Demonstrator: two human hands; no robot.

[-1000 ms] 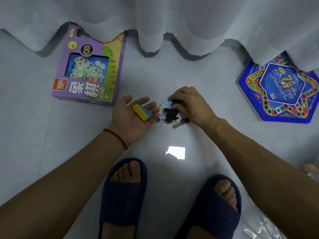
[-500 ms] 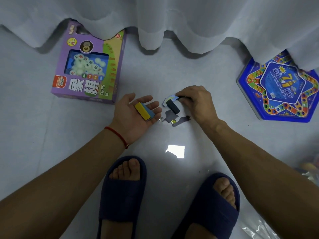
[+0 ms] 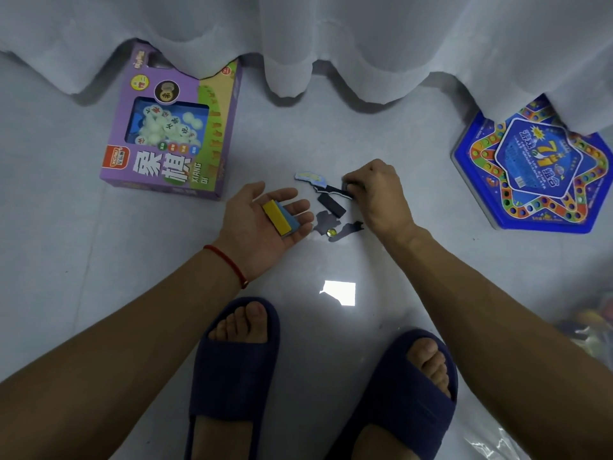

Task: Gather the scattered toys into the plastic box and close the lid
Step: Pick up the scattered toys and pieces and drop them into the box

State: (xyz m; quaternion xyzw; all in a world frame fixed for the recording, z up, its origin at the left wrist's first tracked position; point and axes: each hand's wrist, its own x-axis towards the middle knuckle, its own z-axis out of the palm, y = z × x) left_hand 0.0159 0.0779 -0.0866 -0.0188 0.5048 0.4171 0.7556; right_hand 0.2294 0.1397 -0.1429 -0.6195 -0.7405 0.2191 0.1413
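Palm-up, left hand (image 3: 265,227) flat under blocks (image 3: 280,218); right hand (image 3: 376,194) pinches puzzle piece (image 3: 335,190)

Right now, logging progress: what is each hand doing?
Left hand: open, palm up, yellow block and blue block resting on it.
Right hand: fingers pinching a small dark piece.

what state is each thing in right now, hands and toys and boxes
left hand: palm up, flat, carrying blocks
yellow block: lying on the left palm
blue block: on the palm beside the yellow one
right hand: fingers pinching a small dark piece
black block: flat on the floor
marble: on the floor
purple box: closed, lying flat
blue game board: flat, partly under the curtain
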